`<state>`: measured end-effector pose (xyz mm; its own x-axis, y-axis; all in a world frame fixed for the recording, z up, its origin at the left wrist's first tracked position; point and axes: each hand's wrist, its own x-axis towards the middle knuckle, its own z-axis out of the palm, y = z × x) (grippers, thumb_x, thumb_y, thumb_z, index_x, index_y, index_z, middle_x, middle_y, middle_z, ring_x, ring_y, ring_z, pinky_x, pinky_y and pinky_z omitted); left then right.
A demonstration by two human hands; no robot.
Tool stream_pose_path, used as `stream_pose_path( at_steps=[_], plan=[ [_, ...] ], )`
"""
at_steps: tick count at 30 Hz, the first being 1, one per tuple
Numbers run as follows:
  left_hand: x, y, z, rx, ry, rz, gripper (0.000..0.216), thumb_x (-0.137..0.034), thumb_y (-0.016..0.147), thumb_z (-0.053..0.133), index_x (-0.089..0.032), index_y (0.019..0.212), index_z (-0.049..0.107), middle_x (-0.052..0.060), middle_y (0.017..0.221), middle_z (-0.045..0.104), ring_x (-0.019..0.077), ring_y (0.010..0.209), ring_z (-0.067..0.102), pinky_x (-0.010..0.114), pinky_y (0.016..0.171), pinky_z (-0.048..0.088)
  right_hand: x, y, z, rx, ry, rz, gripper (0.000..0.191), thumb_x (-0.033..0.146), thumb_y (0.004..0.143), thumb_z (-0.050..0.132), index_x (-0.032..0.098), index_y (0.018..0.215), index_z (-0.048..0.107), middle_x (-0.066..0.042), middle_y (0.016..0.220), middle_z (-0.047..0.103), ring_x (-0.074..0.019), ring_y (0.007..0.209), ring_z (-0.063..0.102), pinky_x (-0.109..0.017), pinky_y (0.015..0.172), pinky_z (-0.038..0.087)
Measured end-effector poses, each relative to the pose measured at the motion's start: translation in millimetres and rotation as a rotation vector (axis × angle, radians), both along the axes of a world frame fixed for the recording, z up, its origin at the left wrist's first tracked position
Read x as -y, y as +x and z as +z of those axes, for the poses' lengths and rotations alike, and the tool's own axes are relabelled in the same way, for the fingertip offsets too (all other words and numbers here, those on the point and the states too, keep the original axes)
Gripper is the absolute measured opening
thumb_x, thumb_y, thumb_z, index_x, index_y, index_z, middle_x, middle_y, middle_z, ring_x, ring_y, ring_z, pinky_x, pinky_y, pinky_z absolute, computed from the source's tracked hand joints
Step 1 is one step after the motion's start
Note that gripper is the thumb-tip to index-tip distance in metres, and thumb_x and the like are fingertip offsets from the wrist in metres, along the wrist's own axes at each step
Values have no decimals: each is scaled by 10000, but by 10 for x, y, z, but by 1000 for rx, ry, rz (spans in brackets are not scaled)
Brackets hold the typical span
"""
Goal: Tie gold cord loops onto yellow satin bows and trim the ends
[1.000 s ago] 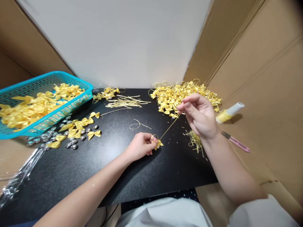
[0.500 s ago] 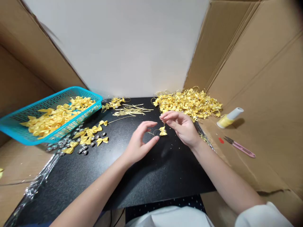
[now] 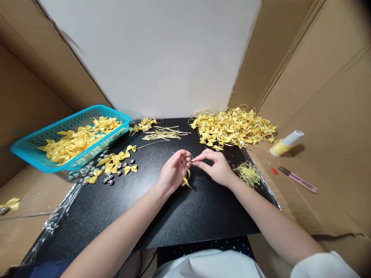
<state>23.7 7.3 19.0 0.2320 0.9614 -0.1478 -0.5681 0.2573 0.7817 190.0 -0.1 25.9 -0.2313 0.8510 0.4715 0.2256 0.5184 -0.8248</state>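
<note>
My left hand (image 3: 173, 172) and my right hand (image 3: 215, 166) meet over the middle of the black mat (image 3: 162, 216). Both pinch a small yellow ribbon bow (image 3: 186, 178) with its thin gold cord; the bow hangs just under my left fingertips. The right fingers grip the cord end close to the left fingers. A big heap of finished yellow bows (image 3: 234, 126) lies behind my right hand.
A teal basket (image 3: 37, 154) of yellow ribbon pieces sits at the left, with loose bows and silver beads (image 3: 114, 168) beside it. Cut gold cords (image 3: 164, 134) lie at the back, clippings (image 3: 249, 172) at the right. A thread spool (image 3: 285, 143) and pink snips (image 3: 300, 180) rest on cardboard.
A second ago my right hand pulled the cord out taut to the upper right. Since then the hands came together, and both now pinch the bow and cord at the mat's middle.
</note>
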Motion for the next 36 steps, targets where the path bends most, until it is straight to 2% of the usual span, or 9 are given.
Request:
stream_pose_path(
  at_steps=[4, 7, 10, 15, 20, 24, 27, 32, 36],
  plan=[
    [53, -30, -52, -240, 137, -45, 255, -368, 813, 661, -163, 962, 690, 65, 1029, 707, 159, 916, 628, 269, 836, 485, 60, -30, -6, 16, -9, 26, 77, 196, 784, 697, 240, 801, 758, -23, 751, 691, -156, 718, 625, -333, 724, 517],
    [129, -21, -38, -494, 306, -188, 270, -374, 776, 704, -146, 922, 720, 52, 909, 729, 188, 896, 643, 289, 843, 483, 71, -44, -24, -26, -25, -29, 62, 231, 782, 701, 243, 801, 759, -18, 734, 674, -150, 685, 608, -322, 687, 514],
    [166, 1, -50, -570, 341, -284, 273, -400, 756, 717, -138, 832, 713, 34, 804, 719, 178, 798, 643, 288, 789, 490, 48, -56, -60, -31, -83, -75, 86, 248, 775, 702, 238, 839, 757, -30, 780, 688, -158, 719, 611, -330, 712, 515],
    [130, 12, -141, -471, 280, -180, 352, -488, 817, 633, -142, 800, 701, 61, 846, 729, 184, 826, 665, 323, 881, 490, -33, -18, -115, 9, -103, -172, 228, 245, 807, 650, 243, 1029, 702, -50, 1007, 725, -195, 909, 610, -377, 836, 480],
    [123, -9, -154, -456, 287, -152, 363, -503, 820, 622, -147, 791, 686, 62, 876, 725, 193, 879, 658, 335, 934, 472, -95, 49, -145, 162, -124, 49, 115, 214, 844, 597, 217, 914, 687, -45, 1002, 712, -198, 976, 603, -373, 866, 445],
    [131, -35, -130, -551, 358, -181, 319, -449, 862, 579, -157, 782, 681, 48, 869, 710, 189, 901, 633, 316, 941, 442, -116, 72, -162, 186, -64, 75, 21, 188, 812, 649, 204, 818, 638, -35, 957, 698, -188, 948, 589, -368, 883, 428],
    [117, -61, -105, -631, 422, -168, 319, -432, 885, 533, -172, 768, 677, 52, 899, 698, 196, 939, 609, 301, 925, 423, -127, 83, -171, 157, 40, -1, 103, 169, 814, 644, 207, 729, 601, -29, 900, 681, -189, 938, 586, -377, 904, 411],
    [67, -103, -113, -871, 591, -92, 401, -433, 929, 420, -184, 704, 641, 53, 908, 607, 207, 968, 526, 327, 967, 356, -129, 76, -174, 83, 116, -124, 111, 186, 835, 628, 222, 738, 588, -15, 823, 648, -184, 856, 592, -374, 868, 426],
    [52, -107, -149, -989, 708, -187, 408, -389, 960, 364, -184, 685, 584, 43, 895, 536, 209, 961, 473, 349, 951, 327, -100, 38, -173, 67, 115, -105, 108, 180, 827, 634, 220, 735, 594, -18, 803, 647, -182, 828, 596, -356, 825, 453]
  ],
)
